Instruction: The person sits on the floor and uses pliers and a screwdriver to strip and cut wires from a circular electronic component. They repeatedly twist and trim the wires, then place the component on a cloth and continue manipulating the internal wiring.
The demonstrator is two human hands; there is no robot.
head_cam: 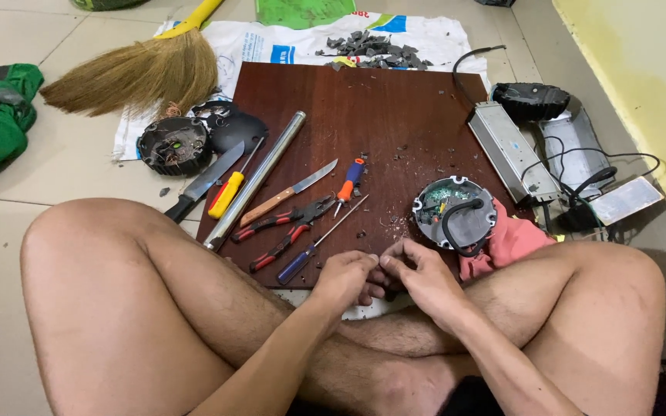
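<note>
The left hand (346, 279) and right hand (419, 276) meet fingertip to fingertip, curled in tight, maybe pinching something tiny; I cannot tell. At one o'clock sits a round grey lamp part (454, 212). At eleven o'clock lie a blue screwdriver (319, 243) and red pliers (287, 227) on the brown board (387, 108).

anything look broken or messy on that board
Yes. The round grey housing by the right hand lies opened up, its circuit board and black cable exposed. Small dark fragments are scattered over the wooden board, with a bigger heap of grey rubble on the white sack behind it.
</note>
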